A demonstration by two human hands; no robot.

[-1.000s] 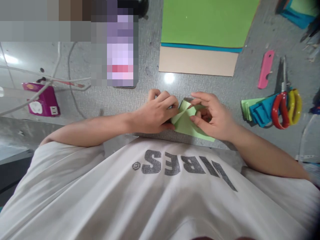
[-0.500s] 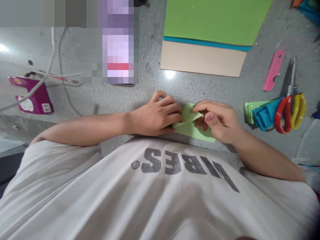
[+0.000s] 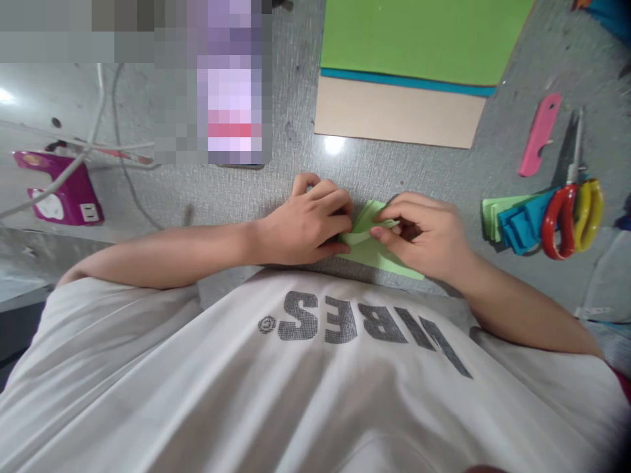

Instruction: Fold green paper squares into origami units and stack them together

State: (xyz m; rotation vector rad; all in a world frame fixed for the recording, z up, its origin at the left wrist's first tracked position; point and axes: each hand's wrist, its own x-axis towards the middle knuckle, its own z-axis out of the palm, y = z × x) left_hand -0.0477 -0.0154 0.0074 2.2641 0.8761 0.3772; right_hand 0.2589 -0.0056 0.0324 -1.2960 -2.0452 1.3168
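A piece of light green paper (image 3: 389, 257) lies on the grey table close to my shirt, with a folded part raised between my hands. The fingers of my left hand (image 3: 308, 220) are curled, and its thumb and fingertips grip the paper's left end. From the right, my right hand (image 3: 426, 233) pinches the raised fold between thumb and index finger. Its other fingers are bent behind the paper and partly hidden.
Large green (image 3: 414, 39), blue and beige sheets lie ahead. At right are a pink cutter (image 3: 541, 135), scissors with red handles (image 3: 559, 223), yellow handles (image 3: 589, 213), and folded green and blue papers (image 3: 525, 223). A purple object (image 3: 66, 187) and cables lie left.
My right thumb has moved left and down onto the raised fold, closing on it with the index finger. My left hand has shifted slightly left, still at the paper.
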